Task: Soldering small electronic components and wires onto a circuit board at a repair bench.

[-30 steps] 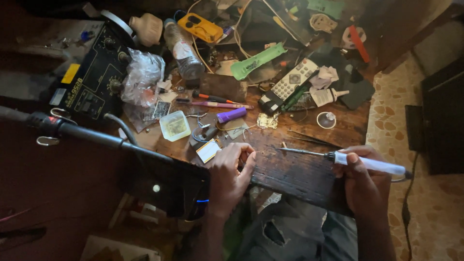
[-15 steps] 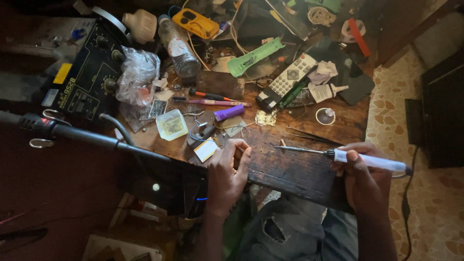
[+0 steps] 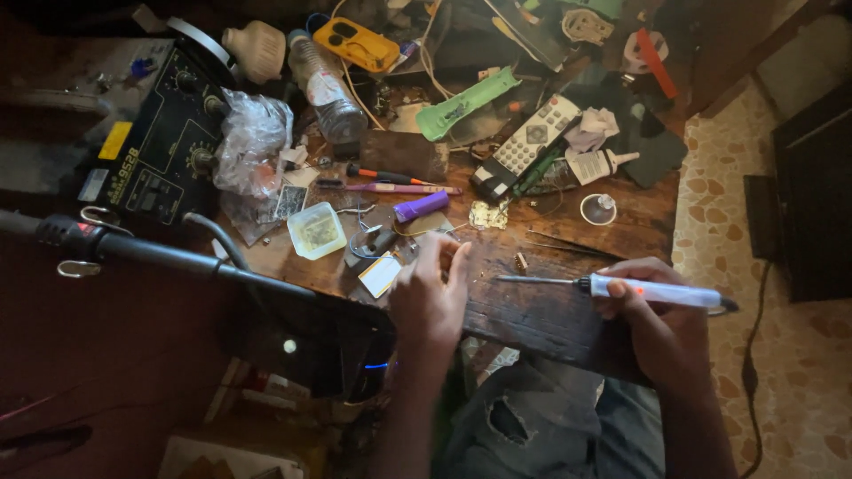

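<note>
My right hand (image 3: 657, 324) grips a white-handled soldering iron (image 3: 652, 290) with its thin metal tip (image 3: 532, 280) pointing left over the dark wooden table (image 3: 532, 310). My left hand (image 3: 430, 293) rests on the table edge, fingers bent over small parts near a white card (image 3: 380, 274); whether it pinches anything is hidden. A small brass piece (image 3: 521, 262) lies between the hands, just above the tip. A gold foil scrap (image 3: 488, 214) and a purple cylinder (image 3: 421, 207) lie farther back.
A black rework station (image 3: 164, 160) stands at the left, with a plastic bag (image 3: 253, 146) and a small clear tub (image 3: 317, 231) beside it. Behind are a water bottle (image 3: 324, 89), a remote control (image 3: 532, 137), a green casing (image 3: 466, 105), a glue bottle (image 3: 603, 164). A black rod (image 3: 177, 257) crosses the left.
My left hand has shifted slightly, fingers reaching forward over the small parts. The right hand holds the soldering iron in about the same place.
</note>
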